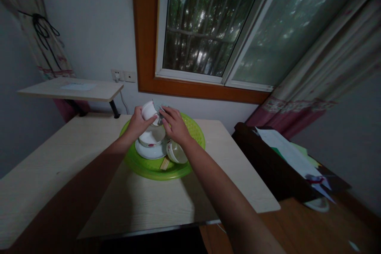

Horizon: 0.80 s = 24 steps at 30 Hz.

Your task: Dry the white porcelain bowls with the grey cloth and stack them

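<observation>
My left hand (139, 123) grips a small white bowl (148, 110), tilted on its side above a green tray (160, 174). Against the bowl's right side, my right hand (175, 126) presses a greyish-green cloth (160, 108), its fingers bent over it. Below them on the tray, a white bowl (152, 136) with a red pattern rests on a white plate (150, 152). To the right, another bowl (177, 152) lies tipped, partly behind my right wrist. A short bundle of chopsticks (164, 163) sticks out beside it.
The tray stands on a pale wooden table (110, 174). A raised shelf (89, 92) with a sheet of paper is at the back left. The window (202, 27) and wall are behind. A dark cabinet with papers (285, 154) stands at the right.
</observation>
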Each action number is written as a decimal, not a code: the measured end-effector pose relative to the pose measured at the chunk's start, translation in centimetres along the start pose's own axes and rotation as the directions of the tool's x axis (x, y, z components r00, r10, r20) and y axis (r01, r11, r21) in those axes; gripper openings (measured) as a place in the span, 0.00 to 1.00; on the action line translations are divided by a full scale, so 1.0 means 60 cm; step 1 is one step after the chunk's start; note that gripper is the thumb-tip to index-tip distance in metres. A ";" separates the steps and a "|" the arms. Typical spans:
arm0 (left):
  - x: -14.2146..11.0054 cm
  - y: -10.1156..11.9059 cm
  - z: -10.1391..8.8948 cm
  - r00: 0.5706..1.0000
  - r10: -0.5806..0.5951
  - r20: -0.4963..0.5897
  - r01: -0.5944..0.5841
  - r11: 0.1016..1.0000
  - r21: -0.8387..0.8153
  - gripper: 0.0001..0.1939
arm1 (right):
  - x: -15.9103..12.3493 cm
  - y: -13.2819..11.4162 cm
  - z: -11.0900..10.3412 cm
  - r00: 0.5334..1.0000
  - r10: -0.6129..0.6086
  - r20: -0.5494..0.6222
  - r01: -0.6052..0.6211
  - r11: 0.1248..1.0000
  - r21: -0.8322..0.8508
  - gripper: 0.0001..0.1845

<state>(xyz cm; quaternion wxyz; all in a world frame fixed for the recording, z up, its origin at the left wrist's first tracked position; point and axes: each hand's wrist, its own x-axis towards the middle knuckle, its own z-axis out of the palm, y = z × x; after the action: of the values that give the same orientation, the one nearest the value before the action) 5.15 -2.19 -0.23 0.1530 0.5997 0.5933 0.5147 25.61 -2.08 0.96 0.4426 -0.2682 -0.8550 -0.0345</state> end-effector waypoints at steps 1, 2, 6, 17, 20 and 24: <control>-0.001 0.002 0.000 1.000 -0.007 0.007 0.007 1.000 0.012 0.32 | 0.000 -0.002 -0.001 1.000 -0.001 0.013 0.001 1.000 -0.003 0.23; -0.002 0.004 0.000 1.000 -0.009 0.016 0.008 1.000 0.017 0.32 | 0.000 -0.004 -0.001 1.000 -0.002 0.025 0.002 1.000 -0.007 0.23; -0.004 0.007 0.001 0.999 0.026 0.032 -0.027 0.999 0.027 0.32 | 0.001 -0.007 -0.002 0.999 -0.005 0.048 0.006 1.000 -0.028 0.21; -0.006 0.011 -0.002 1.000 0.004 0.009 -0.005 0.998 0.061 0.33 | -0.001 0.011 -0.001 0.989 0.141 -0.051 -0.142 0.989 -0.026 0.15; -0.005 0.011 -0.002 1.000 0.009 0.012 -0.010 0.998 0.057 0.33 | -0.003 0.012 -0.001 0.991 0.124 -0.041 -0.124 0.992 -0.001 0.15; -0.005 0.009 0.002 1.000 0.024 0.018 -0.025 0.997 0.072 0.33 | -0.003 0.012 0.003 0.998 0.064 -0.010 -0.064 0.998 0.021 0.16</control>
<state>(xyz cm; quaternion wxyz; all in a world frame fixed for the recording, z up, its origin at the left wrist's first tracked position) 5.58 -2.52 0.02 0.1301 0.6165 0.6028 0.4895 25.92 -1.51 0.59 0.4507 -0.2908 -0.8439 -0.0129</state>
